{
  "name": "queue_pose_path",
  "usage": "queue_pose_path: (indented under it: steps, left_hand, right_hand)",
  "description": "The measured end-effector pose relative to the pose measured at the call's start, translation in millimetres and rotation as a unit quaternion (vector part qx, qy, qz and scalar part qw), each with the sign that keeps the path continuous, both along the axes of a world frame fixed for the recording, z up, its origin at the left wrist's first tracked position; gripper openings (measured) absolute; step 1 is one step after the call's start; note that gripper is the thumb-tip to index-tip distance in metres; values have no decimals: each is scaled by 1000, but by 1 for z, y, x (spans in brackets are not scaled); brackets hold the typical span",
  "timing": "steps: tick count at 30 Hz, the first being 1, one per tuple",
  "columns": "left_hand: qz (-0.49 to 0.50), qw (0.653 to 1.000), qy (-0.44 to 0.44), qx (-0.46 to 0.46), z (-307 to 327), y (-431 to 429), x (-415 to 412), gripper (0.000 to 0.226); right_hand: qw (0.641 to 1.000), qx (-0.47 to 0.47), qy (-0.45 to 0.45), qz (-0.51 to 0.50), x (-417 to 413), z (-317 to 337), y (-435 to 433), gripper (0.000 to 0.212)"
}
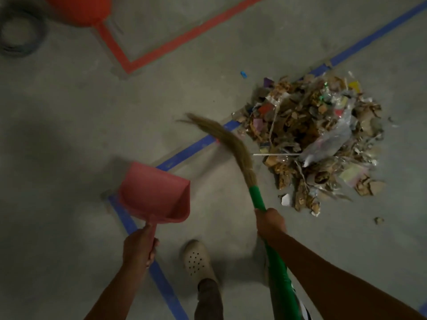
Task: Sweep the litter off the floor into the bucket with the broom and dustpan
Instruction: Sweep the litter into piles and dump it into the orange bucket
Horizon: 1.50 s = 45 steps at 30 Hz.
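The grey concrete floor (69, 112) fills the view, marked with lines of blue tape (184, 153) and red tape (180, 42). Right of centre the litter (312, 135) lies heaped in one broad pile of cardboard scraps, paper, clear plastic and a thin white stick. The pile sits across the blue line, and a few loose bits lie just beside its near edge. At the top left corner the orange bucket (80, 8) is only partly in view, well apart from the pile, at the end of a red line. Near it, at the left edge, a dark coil of cable (18, 35) lies on the floor.

The broom (256, 197) has a green handle and tan bristles. The bristles curve up and to the left, blurred, just beside the pile's left edge (whether the tips touch the floor cannot be told). The right hand (270, 224) holds the green handle a little way down from the bristles, fingers curled about it. The pink dustpan (154, 195) is left of the broom, its mouth pointing away from the person, over a corner of the blue tape and apart from the litter. The left hand (138, 248) grips its handle, fingers closed round it. Between the arms a pale perforated shoe (196, 259) stands on the floor. A small blue scrap (243, 74) lies alone between the red tape and the pile
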<state>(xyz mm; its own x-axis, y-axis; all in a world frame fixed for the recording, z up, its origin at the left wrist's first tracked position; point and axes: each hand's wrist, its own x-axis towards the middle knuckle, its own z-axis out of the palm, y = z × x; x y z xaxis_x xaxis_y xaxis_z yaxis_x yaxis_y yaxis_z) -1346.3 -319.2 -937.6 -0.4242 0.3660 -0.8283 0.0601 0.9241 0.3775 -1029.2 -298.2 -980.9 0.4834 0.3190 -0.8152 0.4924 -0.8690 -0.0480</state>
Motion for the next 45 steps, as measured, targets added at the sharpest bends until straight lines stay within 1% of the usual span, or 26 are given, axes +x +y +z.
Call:
queue_pose_path:
  steps: [3, 5, 8, 10, 14, 19, 25, 26, 29, 30, 34, 37, 40, 42, 45]
  left_hand:
    - [-43, 999, -18, -14, 0, 17, 12, 63]
    - [-62, 997, -35, -16, 4, 30, 24, 58]
    - [-122, 992, -35, -24, 19, 51, 54, 61]
    - [-163, 986, -24, -34, 26, 61, 68, 66]
    - [-231, 972, -45, -14, 33, 77, 111, 63]
    - [-297, 954, -41, -4, 17, 88, 155, 55]
    - [-355, 934, -32, -7, 6, 93, 191, 66]
    - [-366, 930, -31, -4, 4, 94, 195, 64]
    - [-386, 922, -17, -2, -6, 101, 205, 38]
    - [-394, 919, -14, 1, -12, 105, 208, 34]
    - [-429, 903, -14, 3, -51, 122, 220, 37]
    - [-452, 892, -13, -8, -93, 141, 228, 40]
    - [-476, 879, -19, -28, -137, 163, 236, 37]
    - [-492, 870, -23, -37, -158, 174, 244, 38]
    - [-521, 851, -41, -43, -179, 182, 269, 44]
  right_hand:
    - [997, 39, -27, -57, 34, 18, -19, 33]
    - [994, 65, -31, -88, 54, 33, -34, 30]
    - [992, 89, -24, -90, 76, 60, -56, 29]
    - [991, 107, -25, -70, 82, 72, -67, 32]
    - [986, 132, -39, -90, 108, 96, -93, 36]
    - [972, 151, -66, -170, 157, 98, -123, 47]
    - [945, 158, -61, -281, 225, 88, -161, 48]
    - [941, 156, -60, -292, 235, 86, -165, 48]
    - [928, 155, -57, -335, 265, 75, -170, 49]
    - [921, 154, -58, -354, 274, 69, -170, 49]
    - [889, 151, -82, -425, 313, 30, -161, 52]
    - [876, 122, -96, -456, 348, -17, -147, 59]
    - [880, 72, -88, -461, 375, -63, -131, 60]
    - [889, 60, -76, -448, 378, -88, -124, 58]
    - [938, 75, -90, -327, 357, -113, -123, 58]
